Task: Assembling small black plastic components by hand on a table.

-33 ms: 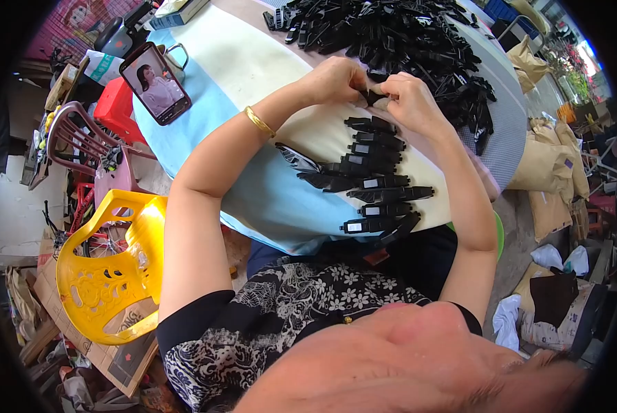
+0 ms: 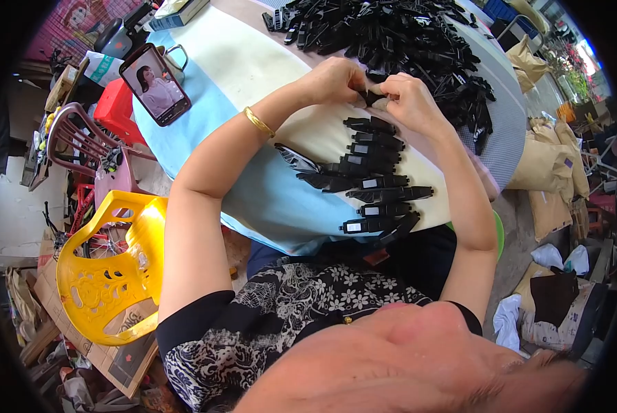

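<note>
Above the cloth-covered round table, my left hand (image 2: pixel 337 81) and my right hand (image 2: pixel 410 102) meet, fingertips pinched round a small black plastic piece (image 2: pixel 373 98). Most of that piece is hidden by the fingers. Some fingertips look wrapped in a beige covering. Just beyond the hands spreads a large heap of black plastic parts (image 2: pixel 391 41). Nearer to me lies an uneven column of similar black parts (image 2: pixel 374 160), some with a pale rectangle on top. Left of the column rests a longer black part with a clear, shiny face (image 2: pixel 296 160).
A phone (image 2: pixel 155 84) leans against a metal mug (image 2: pixel 177 56) at the table's left. A yellow plastic chair (image 2: pixel 115 268) stands beside my left arm, with a pink chair (image 2: pixel 91 144) behind it. Brown sacks (image 2: pixel 546 162) fill the right side. The tablecloth (image 2: pixel 260 199) drapes over the near edge.
</note>
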The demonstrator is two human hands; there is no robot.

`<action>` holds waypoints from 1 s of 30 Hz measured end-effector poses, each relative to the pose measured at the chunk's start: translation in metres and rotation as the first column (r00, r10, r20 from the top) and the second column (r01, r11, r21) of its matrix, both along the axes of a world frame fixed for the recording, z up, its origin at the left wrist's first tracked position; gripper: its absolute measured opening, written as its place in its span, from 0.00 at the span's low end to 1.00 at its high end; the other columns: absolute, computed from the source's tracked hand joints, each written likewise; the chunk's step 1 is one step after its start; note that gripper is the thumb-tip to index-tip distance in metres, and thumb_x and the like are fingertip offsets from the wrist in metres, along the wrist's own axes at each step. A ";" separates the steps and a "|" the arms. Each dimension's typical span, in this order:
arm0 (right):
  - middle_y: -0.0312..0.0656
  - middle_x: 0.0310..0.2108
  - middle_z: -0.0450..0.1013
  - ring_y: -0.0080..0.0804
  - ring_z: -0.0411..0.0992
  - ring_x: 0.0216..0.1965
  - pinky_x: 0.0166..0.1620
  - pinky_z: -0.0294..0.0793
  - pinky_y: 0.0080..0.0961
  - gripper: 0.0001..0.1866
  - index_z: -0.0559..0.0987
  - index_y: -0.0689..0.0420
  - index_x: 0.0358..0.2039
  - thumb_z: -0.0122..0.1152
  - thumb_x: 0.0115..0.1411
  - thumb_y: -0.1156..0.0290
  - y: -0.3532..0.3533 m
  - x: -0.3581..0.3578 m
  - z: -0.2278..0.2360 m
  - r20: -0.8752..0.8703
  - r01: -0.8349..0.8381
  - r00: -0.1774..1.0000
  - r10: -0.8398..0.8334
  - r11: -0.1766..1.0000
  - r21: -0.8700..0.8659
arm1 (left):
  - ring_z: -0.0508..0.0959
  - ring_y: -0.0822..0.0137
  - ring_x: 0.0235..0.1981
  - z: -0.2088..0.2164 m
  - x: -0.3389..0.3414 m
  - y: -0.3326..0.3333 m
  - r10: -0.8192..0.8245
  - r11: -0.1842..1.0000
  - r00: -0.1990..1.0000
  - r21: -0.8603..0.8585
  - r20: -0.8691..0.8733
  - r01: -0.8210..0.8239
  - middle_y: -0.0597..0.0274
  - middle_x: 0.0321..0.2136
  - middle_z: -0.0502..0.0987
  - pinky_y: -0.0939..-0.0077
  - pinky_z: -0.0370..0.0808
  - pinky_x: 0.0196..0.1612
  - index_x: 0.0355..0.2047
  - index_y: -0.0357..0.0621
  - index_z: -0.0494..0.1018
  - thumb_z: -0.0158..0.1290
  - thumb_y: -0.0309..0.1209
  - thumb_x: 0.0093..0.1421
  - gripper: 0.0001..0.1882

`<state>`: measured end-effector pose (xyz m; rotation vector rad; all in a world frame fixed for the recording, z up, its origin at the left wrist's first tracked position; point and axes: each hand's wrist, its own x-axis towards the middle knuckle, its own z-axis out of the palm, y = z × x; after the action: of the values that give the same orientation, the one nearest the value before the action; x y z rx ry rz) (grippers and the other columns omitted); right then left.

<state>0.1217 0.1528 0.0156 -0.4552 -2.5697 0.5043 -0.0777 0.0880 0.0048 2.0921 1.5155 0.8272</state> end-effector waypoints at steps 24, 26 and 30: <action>0.44 0.31 0.76 0.41 0.72 0.39 0.41 0.68 0.42 0.08 0.80 0.56 0.26 0.51 0.51 0.73 0.069 0.030 0.011 0.137 0.541 0.656 -0.742 0.589 0.600 | 0.74 0.52 0.31 0.008 0.029 0.000 -0.004 0.996 0.973 0.084 -0.231 0.024 0.52 0.26 0.74 0.64 0.71 0.36 0.31 0.39 0.72 0.58 0.32 0.45 0.13; 0.42 0.30 0.75 0.40 0.72 0.38 0.40 0.68 0.40 0.08 0.80 0.54 0.27 0.52 0.52 0.72 0.062 0.032 0.017 0.101 0.537 0.668 -0.737 0.571 0.621 | 0.75 0.51 0.28 0.001 0.026 -0.011 0.089 0.987 0.976 0.148 -0.200 -0.059 0.51 0.26 0.75 0.64 0.72 0.34 0.31 0.38 0.72 0.58 0.34 0.48 0.14; 0.42 0.32 0.73 0.40 0.72 0.36 0.39 0.72 0.34 0.05 0.80 0.53 0.27 0.58 0.48 0.75 0.030 0.014 0.015 -0.149 0.420 0.906 -0.396 0.885 0.203 | 0.76 0.49 0.30 0.000 0.026 -0.019 0.320 0.945 0.915 0.143 -0.243 -0.293 0.50 0.25 0.77 0.61 0.73 0.37 0.32 0.41 0.73 0.54 0.36 0.49 0.13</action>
<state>0.1362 0.1828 0.0307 -0.8366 -2.3020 0.0727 -0.0515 0.0694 0.0052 2.1369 2.0240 0.7701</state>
